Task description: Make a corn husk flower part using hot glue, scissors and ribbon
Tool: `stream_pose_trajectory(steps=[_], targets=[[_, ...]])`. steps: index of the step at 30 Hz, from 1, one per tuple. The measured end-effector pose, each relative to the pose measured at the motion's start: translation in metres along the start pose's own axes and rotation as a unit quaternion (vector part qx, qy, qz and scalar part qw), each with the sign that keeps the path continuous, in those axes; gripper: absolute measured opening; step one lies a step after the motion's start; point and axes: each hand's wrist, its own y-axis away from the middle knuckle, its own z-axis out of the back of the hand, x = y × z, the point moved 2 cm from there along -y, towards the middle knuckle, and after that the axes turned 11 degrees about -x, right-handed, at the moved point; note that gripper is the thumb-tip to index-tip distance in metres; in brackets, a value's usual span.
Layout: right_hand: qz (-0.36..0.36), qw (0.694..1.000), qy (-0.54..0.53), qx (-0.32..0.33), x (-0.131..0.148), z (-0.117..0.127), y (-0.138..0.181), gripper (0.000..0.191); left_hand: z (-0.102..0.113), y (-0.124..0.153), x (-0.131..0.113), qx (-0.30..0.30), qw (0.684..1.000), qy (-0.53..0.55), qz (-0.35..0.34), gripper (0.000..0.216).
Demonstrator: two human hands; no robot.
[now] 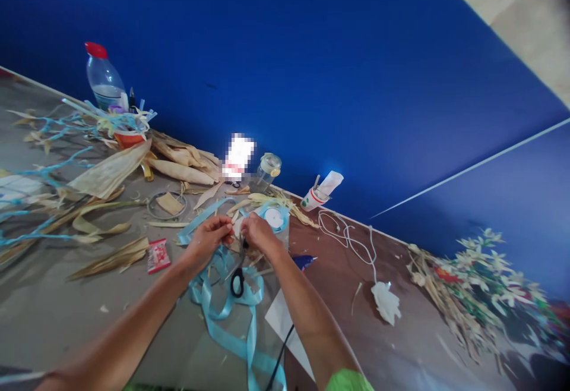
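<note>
My left hand [209,237] and my right hand [259,233] meet over the table, fingers pinched together on a small pale strip, probably corn husk, between them. What exactly they pinch is too small to name. Under the hands lies light blue ribbon [231,319] in loose loops, with black-handled scissors [237,281] on it. A blue glue gun [304,260] sits just right of my right wrist, its black cord running toward me.
Dried corn husks [178,165] and blue-wrapped twigs [48,168] cover the left table. A red-capped plastic bottle [103,79], glass jar [267,171], paper cup [314,196], white cable [347,236], white husk flower [386,303] and flower bunch [472,287] stand along the blue wall.
</note>
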Motion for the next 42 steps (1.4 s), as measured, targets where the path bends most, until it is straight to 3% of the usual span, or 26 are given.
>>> stream_pose_trajectory(steps=[4,7,9,11,14,16,20,28,31,33,38,42], targets=[[-0.046,0.997,-0.041,-0.052,-0.005,0.01,0.001,0.014,0.0,0.0,-0.001,-0.002,1.0,0.002,0.006,0.033],[-0.117,0.968,-0.186,-0.123,-0.011,0.016,0.005,0.013,0.001,-0.001,0.0,0.003,1.0,0.012,0.01,0.032],[-0.169,0.917,-0.343,-0.116,-0.011,0.015,0.01,0.008,0.001,-0.001,0.001,0.006,1.0,0.018,0.013,0.032],[-0.208,0.837,-0.498,-0.094,-0.008,0.013,0.015,0.002,0.001,-0.001,0.002,0.009,1.0,0.025,0.017,0.031],[-0.231,0.731,-0.636,-0.093,0.001,0.012,0.022,0.021,0.0,0.0,0.002,0.014,0.999,0.033,0.02,0.03],[-0.238,0.697,-0.671,-0.086,0.005,0.014,0.025,0.026,0.0,0.0,0.001,0.015,0.999,0.037,0.02,0.029],[-0.259,0.672,-0.69,-0.073,0.007,0.016,0.029,0.021,0.0,0.0,-0.001,0.013,0.999,0.041,0.019,0.03],[-0.295,0.683,-0.667,-0.042,0.0,0.009,0.035,0.024,-0.003,0.002,0.004,0.025,0.999,0.036,0.014,0.029],[-0.301,0.702,-0.643,-0.047,-0.003,0.008,0.038,0.022,-0.007,0.005,0.006,0.031,0.999,0.025,0.006,0.027],[-0.294,0.736,-0.607,-0.05,-0.005,0.008,0.039,0.02,-0.009,0.008,0.008,0.033,0.999,0.009,0.005,0.026],[-0.247,0.866,-0.425,-0.094,-0.007,0.013,0.035,0.015,-0.013,0.013,0.008,0.047,0.999,0.011,0.009,0.025],[-0.222,0.919,-0.308,-0.103,-0.004,0.017,0.028,0.014,-0.015,0.016,0.005,0.039,0.999,0.007,0.001,0.025]])
